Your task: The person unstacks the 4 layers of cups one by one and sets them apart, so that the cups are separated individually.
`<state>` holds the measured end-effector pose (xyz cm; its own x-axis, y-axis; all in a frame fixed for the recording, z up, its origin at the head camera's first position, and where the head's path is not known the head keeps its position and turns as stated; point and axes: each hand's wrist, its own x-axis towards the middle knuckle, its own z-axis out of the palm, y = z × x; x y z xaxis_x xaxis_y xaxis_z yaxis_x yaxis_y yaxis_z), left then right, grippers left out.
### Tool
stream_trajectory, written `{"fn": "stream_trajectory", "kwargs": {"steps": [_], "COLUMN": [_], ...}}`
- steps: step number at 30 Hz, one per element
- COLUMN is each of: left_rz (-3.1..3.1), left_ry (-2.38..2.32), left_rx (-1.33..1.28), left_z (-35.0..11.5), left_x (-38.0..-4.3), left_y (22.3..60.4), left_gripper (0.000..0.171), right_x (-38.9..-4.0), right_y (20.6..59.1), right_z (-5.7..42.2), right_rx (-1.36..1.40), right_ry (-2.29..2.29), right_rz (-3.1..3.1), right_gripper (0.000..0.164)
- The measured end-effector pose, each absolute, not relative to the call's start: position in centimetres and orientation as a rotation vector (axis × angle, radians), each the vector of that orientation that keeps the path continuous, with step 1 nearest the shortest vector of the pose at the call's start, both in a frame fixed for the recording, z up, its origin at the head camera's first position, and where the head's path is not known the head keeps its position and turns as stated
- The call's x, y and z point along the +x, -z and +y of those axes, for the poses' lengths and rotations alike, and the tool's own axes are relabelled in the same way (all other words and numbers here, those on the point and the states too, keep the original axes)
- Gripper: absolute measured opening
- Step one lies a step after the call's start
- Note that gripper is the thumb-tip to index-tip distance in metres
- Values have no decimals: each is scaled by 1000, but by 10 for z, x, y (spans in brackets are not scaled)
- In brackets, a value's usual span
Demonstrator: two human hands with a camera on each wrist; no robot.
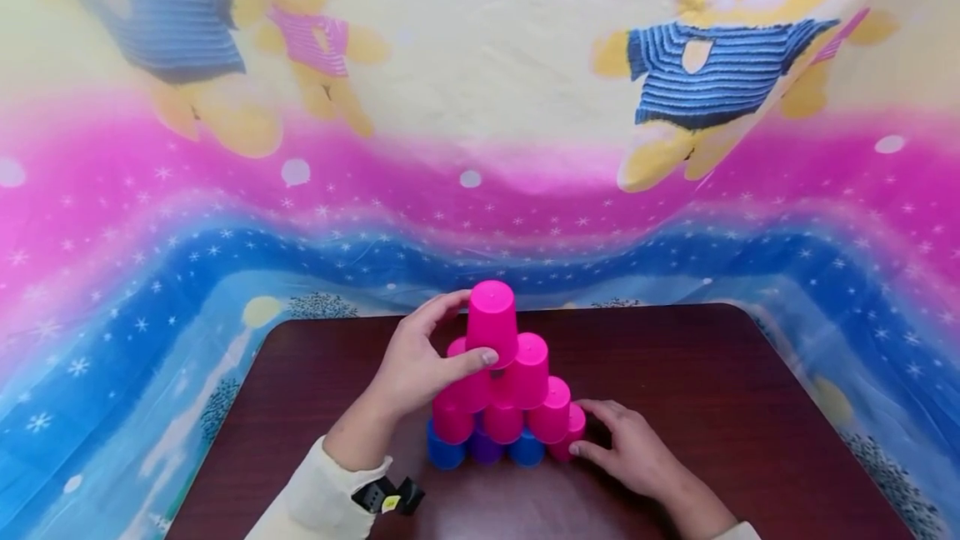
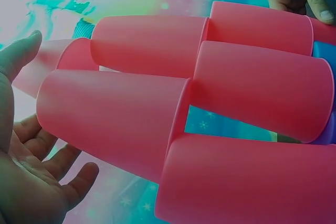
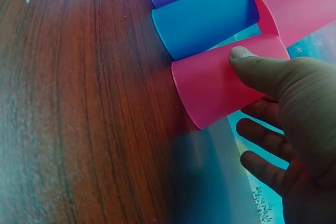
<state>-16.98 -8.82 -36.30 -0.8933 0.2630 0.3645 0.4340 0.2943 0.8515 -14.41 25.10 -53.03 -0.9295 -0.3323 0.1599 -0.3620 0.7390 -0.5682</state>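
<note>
Upside-down cups stand stacked in a pyramid. My left hand [image 1: 420, 357] holds the single pink top cup [image 1: 492, 319] between thumb and fingers; the thumb lies across its lower front. Under it sit two pink cups, one of them the right-hand pink cup [image 1: 529, 369]. The row below has three pink cups, including a middle pink cup [image 1: 503, 423]. Along the bottom run a blue cup [image 1: 446, 447], a purple cup [image 1: 486, 447], another blue cup [image 3: 210, 19] and a pink end cup [image 3: 226, 82]. My right hand [image 1: 633, 448] grips that end cup, thumb in front, fingers behind.
A dark reddish-brown wooden table [image 1: 315, 407] carries the pyramid. Behind and beside it hangs a cloth backdrop [image 1: 480, 198] printed with bears and snowflakes. A black device [image 1: 386, 494] is strapped on the left wrist over a cream sleeve [image 1: 322, 494].
</note>
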Motion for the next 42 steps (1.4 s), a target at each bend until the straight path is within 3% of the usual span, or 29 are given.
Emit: {"fn": "stream_trajectory", "kwargs": {"steps": [42], "left_rz": [-2364], "left_ry": [1564], "left_rx": [-551], "left_z": [-110], "left_x": [-164], "left_y": [357], "left_gripper": [61], "right_x": [-143], "right_y": [528], "right_z": [249], "right_rx": [560], "right_ry": [-930], "right_rz": [-2925], "right_gripper": [66]}}
